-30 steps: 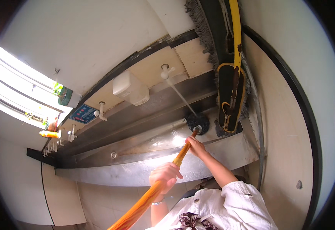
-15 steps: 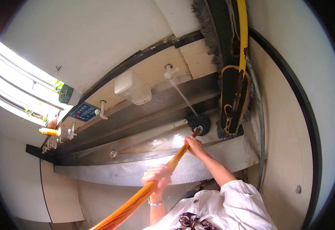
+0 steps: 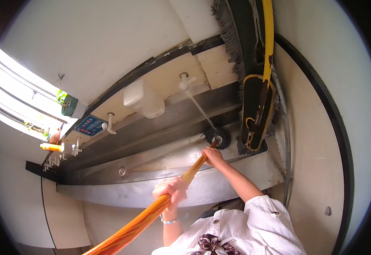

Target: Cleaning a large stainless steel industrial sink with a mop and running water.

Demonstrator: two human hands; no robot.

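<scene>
Both my hands grip the orange wood-patterned handle of a mop [image 3: 134, 224]. My left hand [image 3: 171, 191], with a bead bracelet at the wrist, is wrapped round the middle of the handle. Farther down, close to the head, my right hand [image 3: 213, 157] is closed on it. The dark, wet mop head [image 3: 222, 137] rests in the right end of a long metal trough sink [image 3: 121, 196]. A stream of water from a white tap [image 3: 185, 81] falls onto the strands. The mop's upper end runs out of view at the lower edge.
Grey flat dust mops [image 3: 253, 111], one with a yellow pole [image 3: 268, 38], hang at the trough's right end. A white soap dispenser-like box [image 3: 145, 97], a blue sign [image 3: 90, 125] and several more taps line the wall. A barred window [image 3: 17, 95] with plants is at left.
The mop handle and both hands have shifted slightly left in the picture, as has most of the scene. The grip stays the same and the water keeps running.
</scene>
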